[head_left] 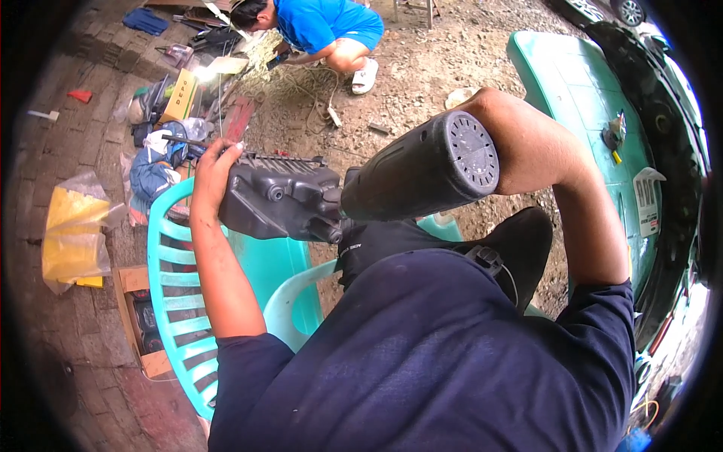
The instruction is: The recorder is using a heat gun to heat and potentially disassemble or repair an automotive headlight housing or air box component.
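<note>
My left hand [214, 172] grips the left end of a black moulded plastic housing [275, 197], which has ribs along its far edge and a round fitting on its side. A thin dark rod [184, 141] sticks out leftward by the fingers; whether they pinch it too is unclear. Just right of the housing, a black heat gun [410, 173] is held up, its round vented rear end towards me. My right hand [489, 113] is behind the heat gun, its fingers hidden. The gun's front end overlaps the housing, so I cannot see whether they touch.
A green plastic chair [175, 280] stands at the left, a green table [561, 71] at the right. Another person [331, 34] crouches ahead near cables and clutter. On the paving lie a yellow package [74, 230], an open cardboard box [129, 280] and bundled cloth [156, 172].
</note>
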`<act>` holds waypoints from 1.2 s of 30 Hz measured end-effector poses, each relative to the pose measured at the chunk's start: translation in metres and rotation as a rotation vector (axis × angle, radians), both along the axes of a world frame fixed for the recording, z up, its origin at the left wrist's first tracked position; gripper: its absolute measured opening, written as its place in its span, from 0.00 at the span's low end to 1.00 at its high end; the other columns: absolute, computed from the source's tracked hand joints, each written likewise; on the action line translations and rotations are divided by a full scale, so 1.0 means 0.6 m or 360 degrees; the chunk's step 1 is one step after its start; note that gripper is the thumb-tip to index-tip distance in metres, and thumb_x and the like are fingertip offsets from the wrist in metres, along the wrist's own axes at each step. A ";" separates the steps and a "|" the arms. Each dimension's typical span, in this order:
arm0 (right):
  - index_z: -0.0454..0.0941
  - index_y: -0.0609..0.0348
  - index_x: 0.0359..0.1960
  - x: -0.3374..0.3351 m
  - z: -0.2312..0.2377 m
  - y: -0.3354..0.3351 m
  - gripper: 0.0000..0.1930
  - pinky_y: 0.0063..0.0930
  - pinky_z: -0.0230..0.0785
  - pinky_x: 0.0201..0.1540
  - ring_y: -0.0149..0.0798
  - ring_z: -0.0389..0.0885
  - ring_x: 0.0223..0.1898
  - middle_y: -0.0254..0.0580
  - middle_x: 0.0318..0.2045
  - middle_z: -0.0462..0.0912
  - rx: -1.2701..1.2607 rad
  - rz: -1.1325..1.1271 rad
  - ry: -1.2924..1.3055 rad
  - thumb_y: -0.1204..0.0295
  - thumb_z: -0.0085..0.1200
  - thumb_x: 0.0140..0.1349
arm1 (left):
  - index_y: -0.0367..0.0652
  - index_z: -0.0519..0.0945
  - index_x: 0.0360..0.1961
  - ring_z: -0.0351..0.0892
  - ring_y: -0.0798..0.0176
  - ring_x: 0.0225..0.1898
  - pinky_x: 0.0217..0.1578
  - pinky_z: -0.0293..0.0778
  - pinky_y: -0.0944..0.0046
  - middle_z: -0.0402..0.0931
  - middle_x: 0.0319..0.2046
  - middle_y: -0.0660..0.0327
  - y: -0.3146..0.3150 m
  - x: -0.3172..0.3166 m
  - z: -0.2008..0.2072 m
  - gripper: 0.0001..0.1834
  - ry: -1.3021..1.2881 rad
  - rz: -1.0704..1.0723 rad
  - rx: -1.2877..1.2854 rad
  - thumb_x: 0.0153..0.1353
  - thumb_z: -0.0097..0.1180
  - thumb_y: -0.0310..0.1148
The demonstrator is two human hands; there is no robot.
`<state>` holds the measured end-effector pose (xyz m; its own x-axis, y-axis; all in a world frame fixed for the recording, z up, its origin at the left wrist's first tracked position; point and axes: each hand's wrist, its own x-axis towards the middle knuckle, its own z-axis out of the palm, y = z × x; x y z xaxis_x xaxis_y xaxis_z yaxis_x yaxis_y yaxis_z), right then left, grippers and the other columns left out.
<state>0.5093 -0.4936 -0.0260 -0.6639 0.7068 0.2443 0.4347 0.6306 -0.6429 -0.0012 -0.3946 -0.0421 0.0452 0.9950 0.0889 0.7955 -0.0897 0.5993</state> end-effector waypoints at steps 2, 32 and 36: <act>0.86 0.66 0.41 -0.004 -0.002 -0.001 0.18 0.43 0.82 0.46 0.60 0.89 0.41 0.58 0.36 0.88 -0.0004 -0.0014 0.0024 0.73 0.74 0.48 | 0.34 0.85 0.47 0.82 0.57 0.47 0.55 0.73 0.58 0.86 0.41 0.52 0.000 0.004 0.002 0.23 0.0039 0.0015 0.0007 0.70 0.63 0.48; 0.85 0.72 0.44 -0.056 0.017 -0.042 0.16 0.37 0.82 0.49 0.49 0.89 0.39 0.57 0.37 0.89 0.0138 -0.0205 0.0136 0.79 0.66 0.52 | 0.30 0.74 0.76 0.68 0.41 0.80 0.79 0.60 0.51 0.69 0.78 0.38 0.045 0.075 0.031 0.52 0.0642 0.0257 -0.0271 0.67 0.55 0.66; 0.88 0.63 0.44 -0.065 0.016 -0.043 0.19 0.46 0.84 0.47 0.61 0.91 0.42 0.60 0.36 0.89 0.0175 -0.0198 0.0114 0.75 0.73 0.47 | 0.30 0.75 0.75 0.67 0.41 0.80 0.79 0.60 0.51 0.68 0.78 0.39 0.051 0.084 0.030 0.51 0.0632 0.0274 -0.0307 0.67 0.53 0.67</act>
